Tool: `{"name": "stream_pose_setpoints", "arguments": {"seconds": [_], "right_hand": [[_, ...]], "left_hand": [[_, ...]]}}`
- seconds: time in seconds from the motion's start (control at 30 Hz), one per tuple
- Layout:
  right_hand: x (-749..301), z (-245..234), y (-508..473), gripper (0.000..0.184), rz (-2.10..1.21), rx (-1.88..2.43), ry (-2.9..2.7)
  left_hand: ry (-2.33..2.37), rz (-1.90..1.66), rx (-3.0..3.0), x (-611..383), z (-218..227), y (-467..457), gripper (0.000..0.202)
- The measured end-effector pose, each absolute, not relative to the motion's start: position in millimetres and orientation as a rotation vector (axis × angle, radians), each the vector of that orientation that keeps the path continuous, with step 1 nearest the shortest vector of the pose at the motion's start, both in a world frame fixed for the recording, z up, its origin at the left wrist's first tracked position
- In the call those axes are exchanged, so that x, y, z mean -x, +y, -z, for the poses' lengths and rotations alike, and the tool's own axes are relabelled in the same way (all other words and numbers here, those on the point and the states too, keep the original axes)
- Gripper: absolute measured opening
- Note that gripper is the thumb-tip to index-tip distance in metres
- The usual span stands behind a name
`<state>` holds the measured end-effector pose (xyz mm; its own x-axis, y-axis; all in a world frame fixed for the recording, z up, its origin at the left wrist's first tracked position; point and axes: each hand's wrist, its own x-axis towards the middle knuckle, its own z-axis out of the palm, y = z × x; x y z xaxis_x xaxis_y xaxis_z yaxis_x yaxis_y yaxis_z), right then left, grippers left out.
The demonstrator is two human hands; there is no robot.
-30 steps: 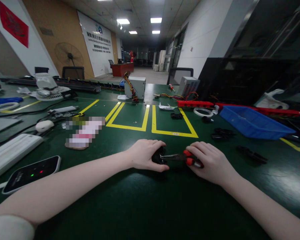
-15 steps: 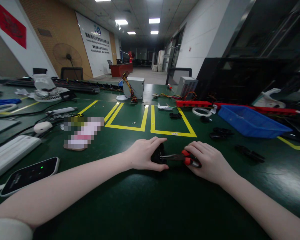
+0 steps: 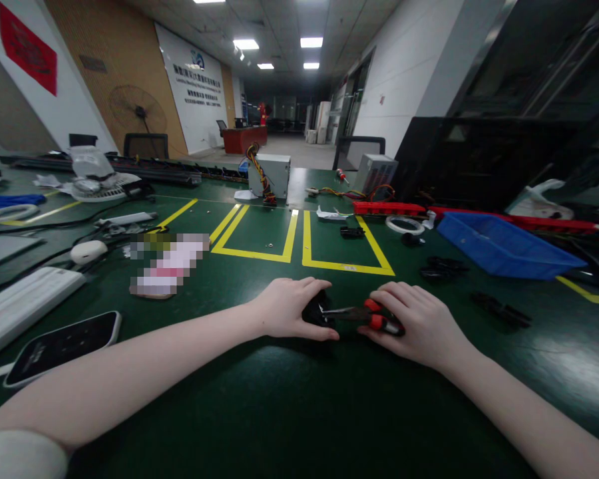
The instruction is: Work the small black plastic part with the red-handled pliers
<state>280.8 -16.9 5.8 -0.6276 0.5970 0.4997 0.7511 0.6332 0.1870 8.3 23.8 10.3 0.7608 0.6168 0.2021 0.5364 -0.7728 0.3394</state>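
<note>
My left hand is closed round a small black plastic part, thumb at the near side and fingers at the far side. Needle-nose pliers with red and black handles are gripped in my right hand. Their narrow jaws point left and reach the open side of the black part. Whether the tips pinch anything there is too small to tell. Both hands are low over the dark green table, just in front of the yellow tape outlines.
Right of my hands lie black plastic pieces and a blue bin. Power supply units with cables stand at the back. Leftward are a phone, a black device with a white edge and a white power strip.
The fingers of my right hand have shifted on the plier handles, the thumb reaching further left. My left hand keeps its hold on the black part. The camera view has moved slightly.
</note>
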Motion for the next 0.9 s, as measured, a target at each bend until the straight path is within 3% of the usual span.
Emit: {"name": "stream_pose_setpoints", "arguments": {"seconds": [0.17, 0.3, 0.53, 0.9], "right_hand": [[-281.7, -4.5, -15.8, 0.039, 0.532, 1.076, -2.465], [-284.2, -4.0, -16.4, 0.029, 0.519, 1.089, -2.465], [-282.4, -4.7, -20.0, 0.033, 0.559, 1.092, -2.475], [-278.1, -8.3, -19.6, 0.029, 0.653, 1.144, -2.396]], "left_hand": [[0.889, -0.45, -2.69, -7.9, -9.5, 24.5, 0.084], [0.89, -0.446, -2.704, -7.1, -9.0, 25.1, 0.086], [0.857, -0.448, -2.711, -7.1, -8.1, 26.1, 0.086], [0.906, -0.477, -2.561, -6.1, -7.7, 26.7, 0.071]]}}
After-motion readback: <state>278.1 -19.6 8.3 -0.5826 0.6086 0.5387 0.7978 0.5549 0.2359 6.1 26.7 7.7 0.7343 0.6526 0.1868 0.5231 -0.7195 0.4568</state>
